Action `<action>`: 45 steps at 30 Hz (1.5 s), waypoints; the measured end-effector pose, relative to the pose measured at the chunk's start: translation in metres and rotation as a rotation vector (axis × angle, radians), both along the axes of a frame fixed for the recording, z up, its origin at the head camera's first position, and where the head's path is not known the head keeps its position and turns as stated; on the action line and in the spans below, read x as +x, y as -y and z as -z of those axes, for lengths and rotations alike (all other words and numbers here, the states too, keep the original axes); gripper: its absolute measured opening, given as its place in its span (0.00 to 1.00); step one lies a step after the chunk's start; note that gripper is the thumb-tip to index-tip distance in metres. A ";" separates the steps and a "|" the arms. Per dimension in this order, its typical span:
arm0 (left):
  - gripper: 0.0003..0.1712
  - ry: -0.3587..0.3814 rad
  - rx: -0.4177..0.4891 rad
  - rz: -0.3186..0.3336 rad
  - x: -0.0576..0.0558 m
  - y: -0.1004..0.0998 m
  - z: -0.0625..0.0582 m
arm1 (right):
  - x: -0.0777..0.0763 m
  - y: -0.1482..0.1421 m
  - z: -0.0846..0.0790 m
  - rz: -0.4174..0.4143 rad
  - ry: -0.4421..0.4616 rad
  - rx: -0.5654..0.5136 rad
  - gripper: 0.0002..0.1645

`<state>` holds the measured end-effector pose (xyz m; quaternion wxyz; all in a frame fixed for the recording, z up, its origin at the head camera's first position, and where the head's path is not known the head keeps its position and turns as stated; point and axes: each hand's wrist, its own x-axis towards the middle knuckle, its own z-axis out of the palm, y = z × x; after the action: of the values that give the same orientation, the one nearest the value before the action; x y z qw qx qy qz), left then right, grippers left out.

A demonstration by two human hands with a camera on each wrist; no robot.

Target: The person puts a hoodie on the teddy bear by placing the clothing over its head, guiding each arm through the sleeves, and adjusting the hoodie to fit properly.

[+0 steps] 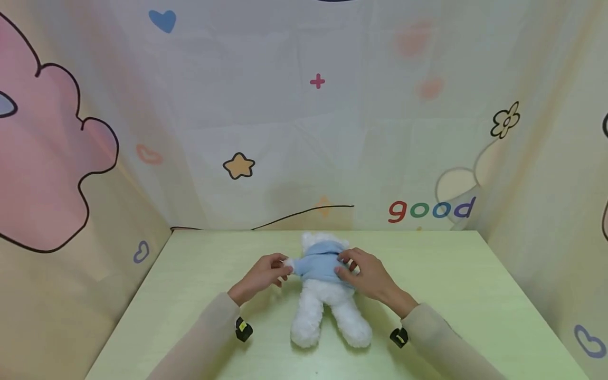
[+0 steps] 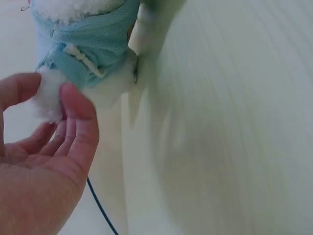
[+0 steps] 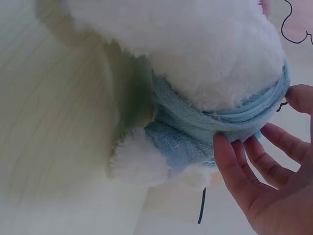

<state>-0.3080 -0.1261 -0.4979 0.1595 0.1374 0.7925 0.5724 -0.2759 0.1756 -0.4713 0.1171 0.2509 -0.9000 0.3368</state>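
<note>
A white fluffy stuffed bear (image 1: 328, 295) in a light blue hoodie (image 1: 320, 266) is at the table's far middle, its back toward the head camera and legs toward me. My left hand (image 1: 261, 273) pinches the bear's white paw (image 2: 50, 93) between thumb and fingers. A pale drawstring (image 2: 87, 61) shows on the hoodie's front in the left wrist view. At the bear's right side, my right hand (image 1: 372, 274) holds the hoodie with thumb and curved fingers. The right wrist view shows the hoodie bunched around the body, with another white paw (image 3: 139, 159) poking out of a sleeve.
The pale green table (image 1: 190, 316) extends to both sides of the bear. Behind it hangs a printed cloth backdrop (image 1: 266, 105), with cloth walls at left and right. Small black devices sit at the left wrist (image 1: 244, 330) and right wrist (image 1: 399, 338).
</note>
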 end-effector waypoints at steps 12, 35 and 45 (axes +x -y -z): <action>0.14 -0.456 -0.162 -0.125 -0.006 -0.033 -0.071 | -0.006 0.011 -0.004 0.039 0.425 -0.307 0.19; 0.32 -0.231 -0.253 0.095 -0.004 -0.043 0.011 | -0.020 -0.022 0.026 0.073 0.674 -0.425 0.39; 0.25 -0.248 -0.373 0.081 -0.010 -0.032 0.017 | -0.021 -0.027 0.020 0.117 0.398 -0.374 0.22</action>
<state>-0.3181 -0.0944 -0.5150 0.1061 0.2065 0.8921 0.3877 -0.2974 0.2027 -0.4912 0.0013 0.1013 -0.8405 0.5322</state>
